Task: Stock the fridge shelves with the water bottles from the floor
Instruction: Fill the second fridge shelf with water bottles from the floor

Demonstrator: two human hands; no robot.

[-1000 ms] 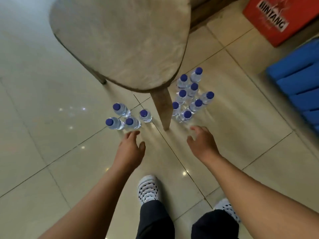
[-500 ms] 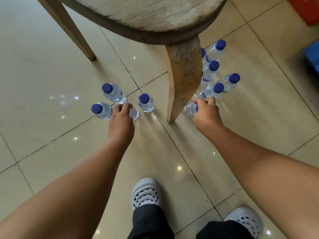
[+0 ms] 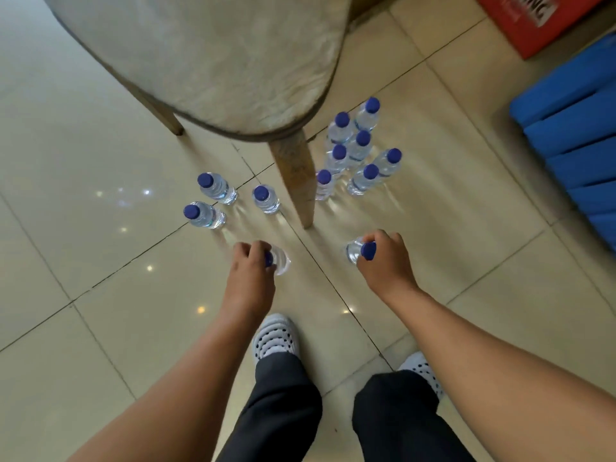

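Water bottles (image 3: 361, 151), blue-capped, stand on the tiled floor (image 3: 100, 311) — three left of the chair leg (image 3: 295, 181), seven right. The left hand (image 3: 248, 275) and right hand (image 3: 388, 265) each curl fingers round another bottle's neck, seemingly just off the floor.

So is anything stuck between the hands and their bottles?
No. The left hand grips the left bottle, the right hand the right bottle, by their tops. The chair leg only splits the floor bottles. No fridge in view.
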